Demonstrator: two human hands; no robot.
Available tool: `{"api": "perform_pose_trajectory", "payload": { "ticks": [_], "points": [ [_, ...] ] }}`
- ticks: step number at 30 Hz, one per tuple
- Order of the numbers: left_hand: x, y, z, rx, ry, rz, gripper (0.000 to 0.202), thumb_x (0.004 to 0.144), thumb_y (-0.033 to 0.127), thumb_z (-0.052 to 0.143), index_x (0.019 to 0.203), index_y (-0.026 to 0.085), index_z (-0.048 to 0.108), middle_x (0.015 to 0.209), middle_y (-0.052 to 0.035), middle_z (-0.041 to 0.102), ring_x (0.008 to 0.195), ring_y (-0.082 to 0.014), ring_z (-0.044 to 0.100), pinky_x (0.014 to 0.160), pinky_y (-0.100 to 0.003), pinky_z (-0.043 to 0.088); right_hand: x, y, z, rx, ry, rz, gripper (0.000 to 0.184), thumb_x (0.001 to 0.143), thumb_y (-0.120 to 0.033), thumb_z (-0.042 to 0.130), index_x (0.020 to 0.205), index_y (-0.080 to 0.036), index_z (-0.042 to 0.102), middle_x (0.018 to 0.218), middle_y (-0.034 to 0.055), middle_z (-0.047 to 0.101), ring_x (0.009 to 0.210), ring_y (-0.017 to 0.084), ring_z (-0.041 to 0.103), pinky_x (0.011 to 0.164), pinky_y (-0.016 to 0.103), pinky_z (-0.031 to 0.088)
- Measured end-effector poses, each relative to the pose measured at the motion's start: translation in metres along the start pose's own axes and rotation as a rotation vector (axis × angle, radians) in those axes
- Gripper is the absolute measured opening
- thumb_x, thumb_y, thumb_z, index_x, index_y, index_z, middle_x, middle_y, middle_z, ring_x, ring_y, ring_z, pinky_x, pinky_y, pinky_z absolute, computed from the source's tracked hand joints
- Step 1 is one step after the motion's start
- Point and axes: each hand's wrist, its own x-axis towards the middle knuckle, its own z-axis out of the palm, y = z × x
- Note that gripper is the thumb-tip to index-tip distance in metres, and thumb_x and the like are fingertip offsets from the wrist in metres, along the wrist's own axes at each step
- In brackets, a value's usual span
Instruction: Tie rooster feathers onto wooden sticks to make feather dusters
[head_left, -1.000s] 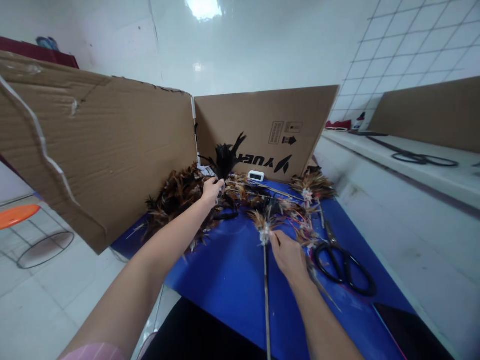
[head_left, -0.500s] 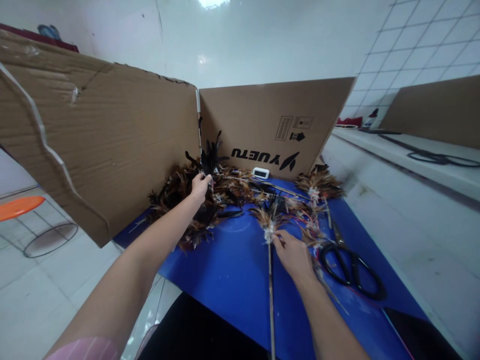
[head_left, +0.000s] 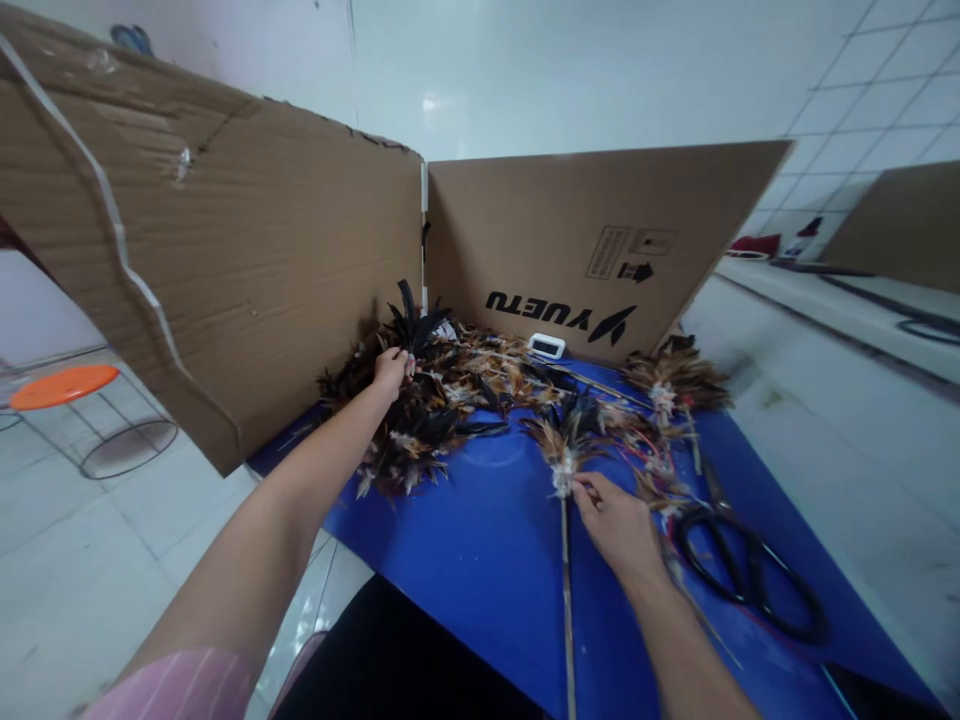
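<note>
My left hand [head_left: 394,370] reaches to the far pile, its fingers closed round the base of a bunch of long dark feathers [head_left: 411,325]. Brown and black loose feathers [head_left: 409,440] lie heaped around and below it. Nearer to me, a feather duster [head_left: 564,450] lies on the blue table top, with a fan of feathers, a whitish bound base and a thin stick running toward me. My right hand [head_left: 611,515] pinches at the right side of that base; exactly what sits between its fingertips is partly hidden.
Large black-handled scissors [head_left: 750,570] lie to the right, beside feather scraps and red strands. Another feather bundle [head_left: 671,385] rests at the back right, and a small white device [head_left: 547,346] stands before the cardboard wall [head_left: 585,210]. A second cardboard wall [head_left: 300,240] borders the left.
The view has shifted, so the scene sits further right. My left hand has moved left over the pile with the dark feathers. My right hand keeps its place at the duster's base.
</note>
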Motion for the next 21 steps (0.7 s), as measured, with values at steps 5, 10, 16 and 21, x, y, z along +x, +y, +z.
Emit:
{"api": "perform_pose_trajectory", "payload": {
  "ticks": [5,10,16,21],
  "points": [
    [0.001,0.001,-0.009,0.043,0.019,-0.056,0.009,0.085,0.024,0.049,0.083,0.015,0.051,0.060,0.0023,0.055,0.044,-0.0063,0.053,0.042,-0.015,0.039,0.000,0.006,0.003,0.002,-0.015,-0.011,0.027,0.083,-0.037,0.042,0.088,-0.021,0.063,0.074,0.0052,0.069,0.066,0.020,0.066,0.058,0.027,0.045],
    [0.004,-0.002,-0.016,0.166,0.012,-0.044,0.020,0.072,0.021,0.065,0.087,0.015,0.054,0.061,0.0011,0.059,0.043,-0.0062,0.052,0.046,-0.018,0.041,0.002,0.006,0.001,0.022,-0.020,-0.011,0.028,0.081,-0.039,0.043,0.086,-0.020,0.063,0.073,0.0062,0.070,0.064,0.020,0.066,0.055,0.027,0.046],
    [0.010,-0.003,-0.027,0.422,0.079,0.130,0.032,0.065,0.012,0.065,0.095,0.018,0.057,0.074,-0.0017,0.061,0.066,-0.0134,0.059,0.064,-0.026,0.047,0.002,0.006,0.001,0.032,-0.026,0.017,0.028,0.080,-0.040,0.042,0.085,-0.021,0.063,0.071,0.0044,0.069,0.061,0.019,0.065,0.055,0.026,0.045],
    [-0.003,0.004,-0.029,0.630,0.079,0.414,0.033,0.066,0.012,0.064,0.098,0.021,0.061,0.108,-0.0070,0.055,0.108,-0.0213,0.048,0.095,-0.034,0.035,0.002,0.005,0.000,0.025,-0.003,-0.009,0.030,0.081,-0.041,0.042,0.083,-0.021,0.063,0.069,0.0043,0.069,0.058,0.019,0.064,0.054,0.026,0.045]
  ]
}}
